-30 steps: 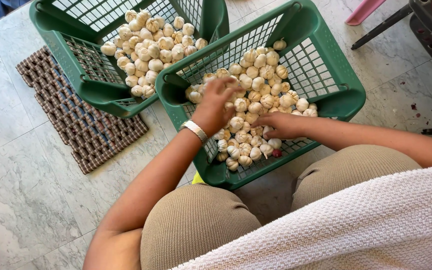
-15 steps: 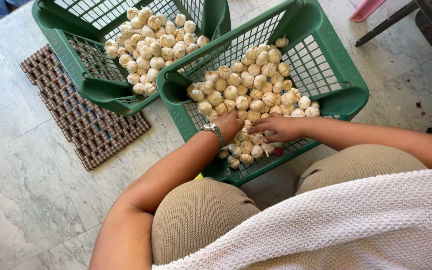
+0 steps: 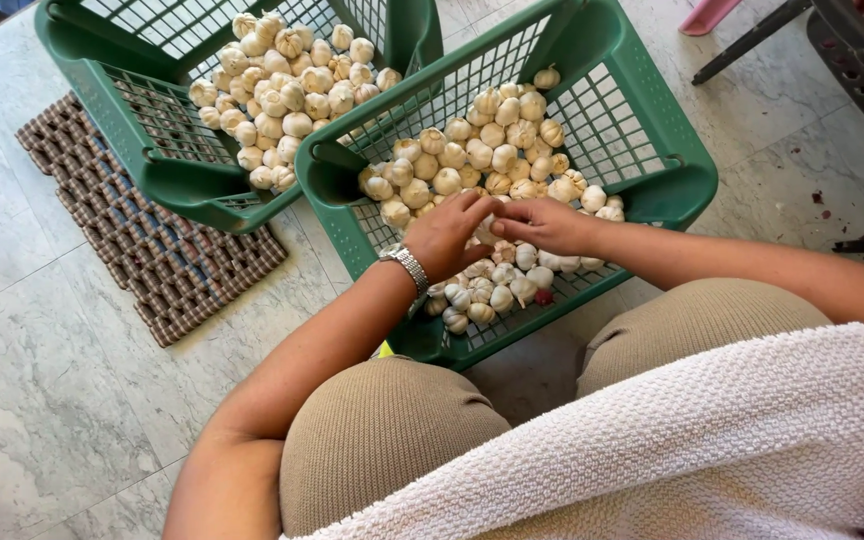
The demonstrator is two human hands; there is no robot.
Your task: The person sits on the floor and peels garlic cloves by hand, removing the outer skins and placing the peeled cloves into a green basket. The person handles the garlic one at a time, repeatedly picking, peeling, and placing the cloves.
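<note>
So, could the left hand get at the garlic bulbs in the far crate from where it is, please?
Probably yes: the far crate is open-topped beside the near crate, and nothing covers its garlic bulbs; the left hand would reach across.

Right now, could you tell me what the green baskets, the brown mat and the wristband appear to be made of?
The nearer green basket and the farther green basket look like moulded plastic: smooth, slightly glossy, with an open grid. The brown mat seems rubber or plastic, a matt woven-link pattern. The wristband on the left hand looks like shiny silvery metal.
</note>
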